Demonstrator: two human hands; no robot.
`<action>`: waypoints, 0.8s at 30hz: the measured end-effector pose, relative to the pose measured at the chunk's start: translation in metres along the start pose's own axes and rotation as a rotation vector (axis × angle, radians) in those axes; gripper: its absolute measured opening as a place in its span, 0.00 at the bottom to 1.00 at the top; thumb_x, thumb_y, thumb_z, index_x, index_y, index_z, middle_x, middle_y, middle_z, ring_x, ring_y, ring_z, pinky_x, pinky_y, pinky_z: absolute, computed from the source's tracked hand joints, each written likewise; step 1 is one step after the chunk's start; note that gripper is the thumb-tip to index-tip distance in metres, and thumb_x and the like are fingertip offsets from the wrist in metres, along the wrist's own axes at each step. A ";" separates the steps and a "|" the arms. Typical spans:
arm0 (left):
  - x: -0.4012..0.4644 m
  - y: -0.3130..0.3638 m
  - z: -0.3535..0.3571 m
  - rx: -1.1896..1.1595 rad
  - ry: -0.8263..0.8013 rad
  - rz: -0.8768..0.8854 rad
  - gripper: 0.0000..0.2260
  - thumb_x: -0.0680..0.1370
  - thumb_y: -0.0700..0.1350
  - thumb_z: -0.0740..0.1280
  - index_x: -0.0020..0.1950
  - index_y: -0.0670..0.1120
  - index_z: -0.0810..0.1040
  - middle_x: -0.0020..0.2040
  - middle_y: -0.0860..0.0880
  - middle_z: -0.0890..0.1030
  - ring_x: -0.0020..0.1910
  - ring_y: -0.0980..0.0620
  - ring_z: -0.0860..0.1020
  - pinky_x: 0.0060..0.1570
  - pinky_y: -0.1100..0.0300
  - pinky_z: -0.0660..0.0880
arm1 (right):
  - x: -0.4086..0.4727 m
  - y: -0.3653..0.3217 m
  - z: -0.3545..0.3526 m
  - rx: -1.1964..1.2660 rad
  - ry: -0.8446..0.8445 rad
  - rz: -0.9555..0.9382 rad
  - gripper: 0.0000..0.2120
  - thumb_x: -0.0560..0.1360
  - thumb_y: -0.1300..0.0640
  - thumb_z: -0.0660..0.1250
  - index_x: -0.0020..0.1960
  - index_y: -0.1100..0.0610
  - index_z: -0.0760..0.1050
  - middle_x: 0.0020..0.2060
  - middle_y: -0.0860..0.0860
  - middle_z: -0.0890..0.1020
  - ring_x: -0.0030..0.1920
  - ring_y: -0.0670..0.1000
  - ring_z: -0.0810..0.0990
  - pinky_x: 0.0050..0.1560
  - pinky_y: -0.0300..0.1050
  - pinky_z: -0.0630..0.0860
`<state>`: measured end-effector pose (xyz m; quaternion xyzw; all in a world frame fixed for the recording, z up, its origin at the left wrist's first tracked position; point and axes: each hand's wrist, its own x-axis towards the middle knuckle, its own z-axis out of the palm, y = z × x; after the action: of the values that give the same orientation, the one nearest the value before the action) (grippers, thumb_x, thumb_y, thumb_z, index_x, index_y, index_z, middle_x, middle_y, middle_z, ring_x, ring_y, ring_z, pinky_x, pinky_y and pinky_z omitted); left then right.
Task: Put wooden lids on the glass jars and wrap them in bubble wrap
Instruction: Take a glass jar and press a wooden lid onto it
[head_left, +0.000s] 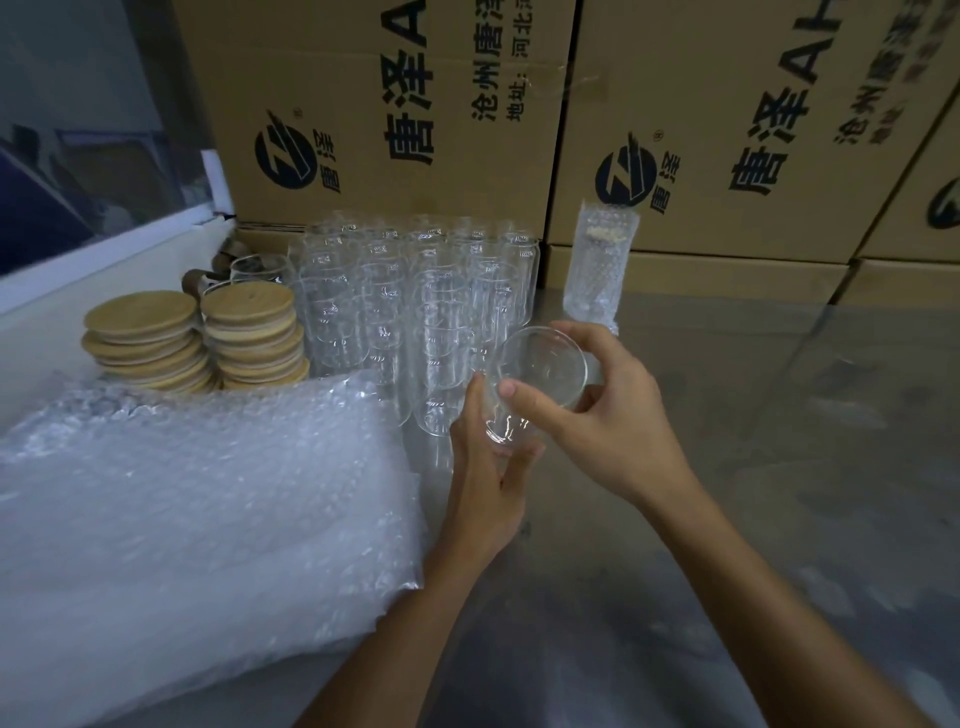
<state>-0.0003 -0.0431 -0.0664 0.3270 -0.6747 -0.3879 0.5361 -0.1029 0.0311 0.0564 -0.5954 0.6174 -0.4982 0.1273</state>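
Observation:
A clear glass jar (540, 366) without a lid is tilted with its open mouth toward me, held in both hands. My left hand (485, 467) cups its base from below, fingers curled round the glass. My right hand (605, 415) grips the jar's upper part, thumb across the front. Behind it stand several empty glass jars (395, 296) in rows. Two stacks of round wooden lids (192, 338) sit to their left. A thick stack of bubble wrap (208, 514) lies at the front left. One jar wrapped in bubble wrap (600, 265) stands upright at the back.
Large printed cardboard boxes (519, 114) form a wall right behind the jars. A white ledge (104, 254) runs along the left. The grey tabletop (753, 415) stretches out to the right and front of my hands.

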 end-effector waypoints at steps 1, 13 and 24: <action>0.000 -0.001 0.000 -0.003 -0.001 -0.001 0.36 0.69 0.76 0.63 0.70 0.80 0.46 0.72 0.46 0.68 0.42 0.54 0.80 0.47 0.42 0.81 | 0.000 0.000 0.001 0.002 -0.007 0.002 0.32 0.69 0.38 0.76 0.69 0.47 0.73 0.60 0.35 0.79 0.44 0.45 0.80 0.50 0.50 0.81; -0.006 0.006 -0.001 0.003 0.002 0.096 0.35 0.77 0.60 0.67 0.79 0.65 0.51 0.67 0.78 0.56 0.55 0.74 0.73 0.53 0.76 0.70 | 0.017 0.004 -0.013 0.121 0.157 0.089 0.16 0.79 0.45 0.69 0.43 0.57 0.75 0.44 0.50 0.85 0.26 0.51 0.79 0.30 0.48 0.75; -0.006 0.015 -0.004 0.044 0.099 0.041 0.36 0.68 0.74 0.66 0.71 0.79 0.51 0.61 0.56 0.70 0.49 0.65 0.75 0.48 0.65 0.77 | 0.007 0.016 -0.015 -0.026 -0.086 -0.083 0.48 0.62 0.23 0.69 0.77 0.40 0.62 0.67 0.37 0.76 0.44 0.39 0.81 0.45 0.36 0.77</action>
<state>0.0041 -0.0310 -0.0560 0.3437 -0.6623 -0.3454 0.5691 -0.1257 0.0286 0.0549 -0.6429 0.5925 -0.4690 0.1252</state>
